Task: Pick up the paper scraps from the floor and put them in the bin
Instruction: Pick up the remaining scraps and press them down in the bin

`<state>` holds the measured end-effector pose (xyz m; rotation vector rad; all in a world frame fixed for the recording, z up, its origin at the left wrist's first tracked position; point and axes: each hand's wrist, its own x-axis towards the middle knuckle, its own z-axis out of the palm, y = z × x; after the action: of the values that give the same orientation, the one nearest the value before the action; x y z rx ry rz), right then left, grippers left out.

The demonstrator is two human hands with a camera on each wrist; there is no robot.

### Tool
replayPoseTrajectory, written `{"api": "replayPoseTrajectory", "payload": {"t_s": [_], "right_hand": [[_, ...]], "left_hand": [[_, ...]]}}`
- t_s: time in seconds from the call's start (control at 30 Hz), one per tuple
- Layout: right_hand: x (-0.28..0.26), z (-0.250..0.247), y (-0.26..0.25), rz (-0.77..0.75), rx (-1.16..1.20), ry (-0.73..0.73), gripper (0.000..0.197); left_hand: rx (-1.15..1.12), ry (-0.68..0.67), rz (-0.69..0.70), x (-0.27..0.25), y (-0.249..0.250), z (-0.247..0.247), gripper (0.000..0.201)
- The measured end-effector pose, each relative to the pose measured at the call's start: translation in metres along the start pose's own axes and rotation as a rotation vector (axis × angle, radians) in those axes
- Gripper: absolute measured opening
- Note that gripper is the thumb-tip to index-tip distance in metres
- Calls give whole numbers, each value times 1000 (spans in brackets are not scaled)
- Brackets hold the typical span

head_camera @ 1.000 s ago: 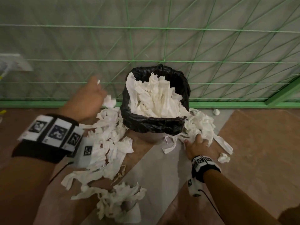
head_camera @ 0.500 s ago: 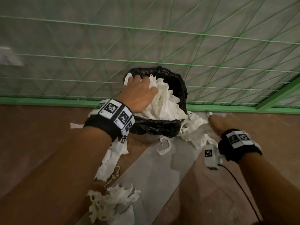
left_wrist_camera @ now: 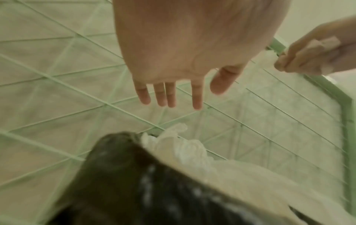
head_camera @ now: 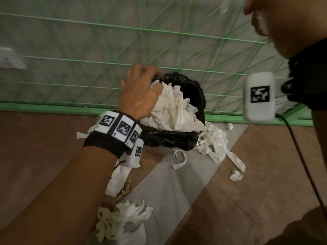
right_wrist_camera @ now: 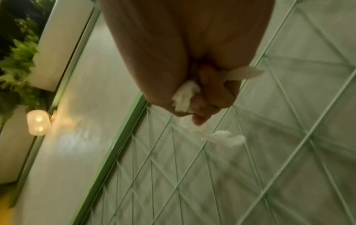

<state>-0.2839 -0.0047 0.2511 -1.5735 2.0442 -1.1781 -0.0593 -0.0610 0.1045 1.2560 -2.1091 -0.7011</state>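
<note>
The bin (head_camera: 193, 89), lined with a black bag, stands against the wall and is heaped with white paper (head_camera: 173, 110). My left hand (head_camera: 139, 92) is over its left rim. In the left wrist view the left hand (left_wrist_camera: 192, 94) has straight, spread fingers and holds nothing. My right hand (head_camera: 261, 15) is raised high at the top right. The right wrist view shows the right hand (right_wrist_camera: 202, 99) curled round white paper scraps (right_wrist_camera: 185, 97). Loose scraps lie on the floor right of the bin (head_camera: 214, 138) and in a heap nearer me (head_camera: 122, 221).
Behind the bin is a wall with a green wire grid (head_camera: 145, 30) and a green base rail (head_camera: 53, 108). A curled strip (head_camera: 180, 160) and a small scrap (head_camera: 235, 175) lie on the brown and grey floor. The wrist camera cable (head_camera: 300, 156) hangs at the right.
My right hand left the floor beside the bin and rose to the top right with scraps in it. The left hand moved from left of the bin to over it.
</note>
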Motion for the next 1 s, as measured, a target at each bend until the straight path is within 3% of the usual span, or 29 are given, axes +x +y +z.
{"api": "replayPoseTrajectory", "payload": {"t_s": [0.13, 0.2, 0.27, 0.33, 0.37, 0.4, 0.47, 0.53, 0.6, 0.63, 0.7, 0.73, 0.8, 0.9, 1.0], "right_hand": [[-1, 51, -2, -63, -132, 221, 11], [-10, 82, 12, 33, -200, 102, 7], [-21, 109, 31, 132, -294, -178, 27], [-28, 121, 47, 163, -332, -410, 55], [-30, 121, 51, 171, -302, -427, 59], [-31, 117, 55, 180, -250, -388, 54], [-30, 104, 69, 231, -89, -158, 25], [-21, 84, 108, 314, 31, 131, 12], [-26, 69, 155, 450, -49, 243, 20], [-38, 65, 183, 558, -125, 205, 25], [-79, 65, 241, 798, -360, -41, 33], [-108, 69, 266, 927, -453, -172, 47], [-155, 82, 294, 1112, -423, -314, 70], [-199, 108, 324, 1082, -517, -369, 73], [-212, 124, 329, 904, -647, -293, 53]], "left_hand": [[-257, 420, -229, -18, -37, -11, 24], [-184, 460, -376, -37, -73, -2, 18], [-14, 316, -481, -63, -114, 16, 13], [147, 21, -571, -95, -146, 36, 23], [233, -148, -630, -112, -158, 45, 34], [310, -297, -673, -130, -167, 55, 47], [415, -504, -721, -161, -178, 71, 66], [448, -598, -703, -184, -186, 90, 65], [535, -629, -646, -198, -190, 101, 58], [568, -624, -611, -200, -190, 103, 56], [601, -592, -524, -200, -192, 105, 53], [614, -587, -494, -199, -192, 102, 47], [585, -527, -460, -196, -193, 97, 35], [490, -411, -433, -193, -192, 93, 23], [375, -272, -470, -186, -179, 88, 4]]}}
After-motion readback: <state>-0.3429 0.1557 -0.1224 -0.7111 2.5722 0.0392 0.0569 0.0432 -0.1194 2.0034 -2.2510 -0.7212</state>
